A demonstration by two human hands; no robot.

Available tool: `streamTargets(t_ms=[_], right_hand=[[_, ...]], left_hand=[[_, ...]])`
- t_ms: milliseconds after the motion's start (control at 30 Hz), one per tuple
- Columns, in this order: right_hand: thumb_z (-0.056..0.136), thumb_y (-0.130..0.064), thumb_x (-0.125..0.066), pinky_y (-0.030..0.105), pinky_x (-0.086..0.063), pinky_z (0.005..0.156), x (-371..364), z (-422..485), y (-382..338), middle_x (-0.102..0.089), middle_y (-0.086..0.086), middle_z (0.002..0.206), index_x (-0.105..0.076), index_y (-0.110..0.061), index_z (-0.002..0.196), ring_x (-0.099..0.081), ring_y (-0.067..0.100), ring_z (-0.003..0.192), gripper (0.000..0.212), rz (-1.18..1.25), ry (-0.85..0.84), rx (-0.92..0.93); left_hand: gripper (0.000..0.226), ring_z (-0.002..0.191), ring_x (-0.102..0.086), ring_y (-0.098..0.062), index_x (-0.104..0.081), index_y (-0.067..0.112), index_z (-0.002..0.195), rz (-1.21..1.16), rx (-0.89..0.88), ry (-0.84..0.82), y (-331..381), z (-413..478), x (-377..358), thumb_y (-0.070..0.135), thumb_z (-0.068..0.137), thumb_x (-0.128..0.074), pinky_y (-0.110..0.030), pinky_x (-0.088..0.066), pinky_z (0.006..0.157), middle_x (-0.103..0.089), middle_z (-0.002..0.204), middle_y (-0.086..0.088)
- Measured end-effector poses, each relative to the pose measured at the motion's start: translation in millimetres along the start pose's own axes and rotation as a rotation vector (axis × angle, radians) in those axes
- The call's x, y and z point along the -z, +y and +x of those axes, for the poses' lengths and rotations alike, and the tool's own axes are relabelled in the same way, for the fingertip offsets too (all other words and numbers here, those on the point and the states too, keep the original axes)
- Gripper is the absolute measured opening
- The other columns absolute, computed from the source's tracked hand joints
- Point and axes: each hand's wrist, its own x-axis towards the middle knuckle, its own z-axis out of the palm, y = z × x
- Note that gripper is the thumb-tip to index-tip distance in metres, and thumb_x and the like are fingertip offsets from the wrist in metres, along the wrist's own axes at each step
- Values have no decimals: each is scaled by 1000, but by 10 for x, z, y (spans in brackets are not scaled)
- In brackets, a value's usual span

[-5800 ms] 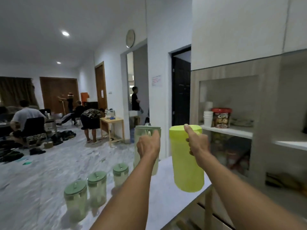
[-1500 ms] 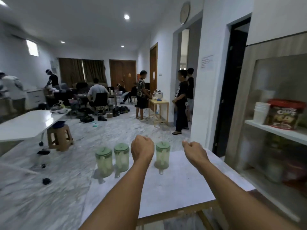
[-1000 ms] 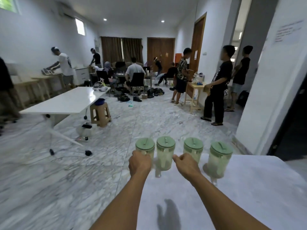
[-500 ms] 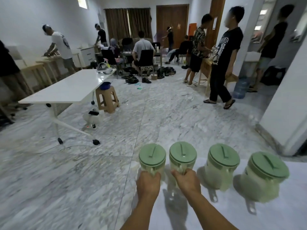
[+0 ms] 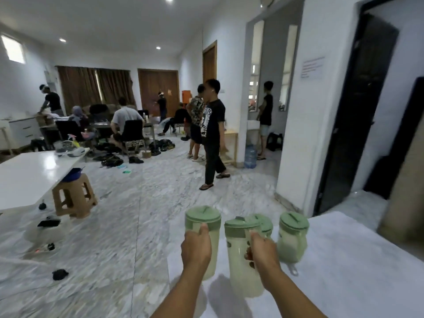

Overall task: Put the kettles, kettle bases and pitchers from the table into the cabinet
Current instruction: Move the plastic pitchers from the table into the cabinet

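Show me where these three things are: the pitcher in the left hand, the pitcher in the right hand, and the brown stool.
Pitcher in the left hand (image 5: 202, 218): head view, on its green lid.
Pitcher in the right hand (image 5: 238, 253): head view, on its pale body.
Brown stool (image 5: 73, 194): head view, on its front legs.

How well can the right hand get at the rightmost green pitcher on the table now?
Probably not yet: the right hand is closed on a pitcher it holds. The rightmost pitcher stands close beside it, nothing between, so once freed, likely yes.
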Motion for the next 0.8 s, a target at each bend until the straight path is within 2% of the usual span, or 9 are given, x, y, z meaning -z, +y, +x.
streamTargets(t_ms=[133, 233, 333, 433, 500, 567, 633, 700, 800], right_hand=[[97, -36, -42, 36, -45, 66, 612, -386, -308, -61, 9, 63, -58, -11, 71, -60, 28, 65, 39, 35, 166, 22], [99, -41, -40, 33, -43, 65, 1227, -598, -518, -64, 9, 67, -60, -11, 76, -63, 29, 71, 43, 75, 316, 77], [97, -40, -42, 31, -41, 63, 1955, -813, -583, -64, 8, 66, -60, -13, 72, -62, 28, 69, 41, 117, 486, 103], [96, -40, -43, 34, -40, 64, 2742, -1026, -581, -63, 7, 60, -59, -14, 63, -62, 28, 66, 45, 168, 691, 131], [96, -39, -44, 35, -41, 65, 3304, -1207, -546, -65, 9, 65, -62, -14, 66, -63, 28, 69, 43, 183, 823, 138], [96, -38, -44, 36, -43, 66, 3879, -1413, -473, -66, 10, 69, -64, -15, 71, -63, 28, 70, 40, 197, 931, 141], [96, -38, -43, 36, -44, 65, 4465, -1628, -357, -64, 8, 65, -62, -15, 66, -62, 27, 68, 43, 211, 1032, 143], [97, -35, -44, 33, -43, 60, 5063, -1876, -251, -62, 7, 61, -61, -14, 64, -61, 26, 63, 43, 220, 1131, 136], [98, -32, -45, 29, -40, 54, 6019, -2182, -96, -61, 7, 59, -64, -7, 72, -60, 26, 58, 40, 262, 1279, 154]], left_hand=[[54, 104, -64, -35, -66, 4, 114, -97, -39, -141, 378, -425, -51, 47, 92, -44, -42, -51, 94, -70, 113, -16], [49, 102, -65, -35, -69, 3, 110, -120, -117, -235, 723, -784, -319, 41, 91, -43, -43, -52, 93, -71, 111, -16], [47, 100, -66, -36, -71, 4, 108, -153, -180, -359, 1002, -1323, -715, 39, 92, -45, -42, -52, 93, -72, 109, -17], [46, 100, -64, -36, -70, 2, 107, -186, -232, -506, 1209, -1940, -1185, 38, 93, -45, -38, -50, 83, -71, 108, -17], [45, 98, -64, -35, -70, 1, 105, -185, -274, -605, 1339, -2381, -1520, 36, 95, -44, -35, -44, 75, -71, 106, -17], [43, 96, -64, -35, -70, 2, 105, -201, -303, -691, 1445, -2860, -1856, 36, 95, -45, -35, -42, 73, -71, 105, -17], [41, 93, -64, -33, -70, 4, 104, -223, -335, -779, 1505, -3390, -2206, 36, 96, -45, -35, -44, 73, -71, 103, -16], [42, 90, -65, -32, -71, 4, 101, -220, -362, -869, 1544, -3952, -2555, 37, 94, -47, -34, -50, 77, -72, 100, -16], [51, 95, -68, -35, -73, 1, 104, -170, -395, -982, 1582, -4844, -3066, 43, 89, -48, -42, -54, 89, -74, 104, -16]])
